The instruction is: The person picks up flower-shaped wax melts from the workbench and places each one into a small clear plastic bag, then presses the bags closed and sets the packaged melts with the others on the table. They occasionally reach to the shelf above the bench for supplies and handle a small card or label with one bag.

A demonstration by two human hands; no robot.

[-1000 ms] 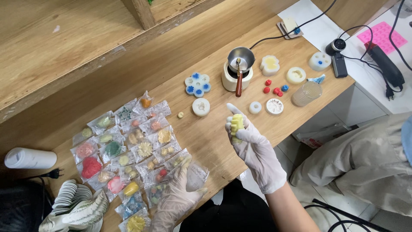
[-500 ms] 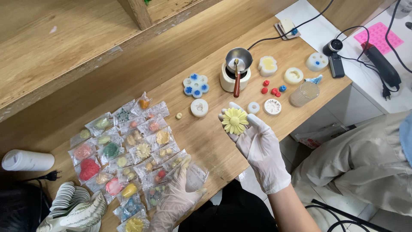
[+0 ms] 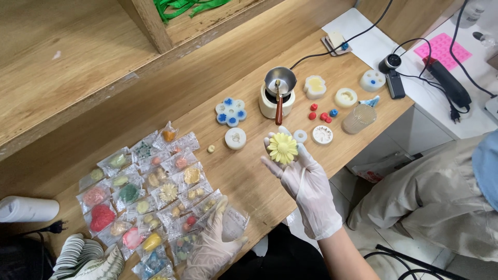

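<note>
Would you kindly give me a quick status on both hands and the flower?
Right hand open, palm up, yellow flower resting on its fingers. Left hand flat on the small bags. Nothing blocking the flower.

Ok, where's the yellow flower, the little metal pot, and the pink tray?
yellow flower (image 3: pixel 282 148), head view, on its centre.
metal pot (image 3: pixel 280 80), head view, on its rim.
pink tray (image 3: pixel 441 50), head view, on its bumpy top.

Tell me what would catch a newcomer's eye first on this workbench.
First, the pale yellow daisy-shaped moulded piece, displayed on the fingers of the gloved right hand above the middle of the wooden bench. Next, the spread of small clear bags of coloured moulded shapes at the lower left, where the gloved left hand rests on one. Behind the flower stands a small white melting pot with a metal cup.
</note>
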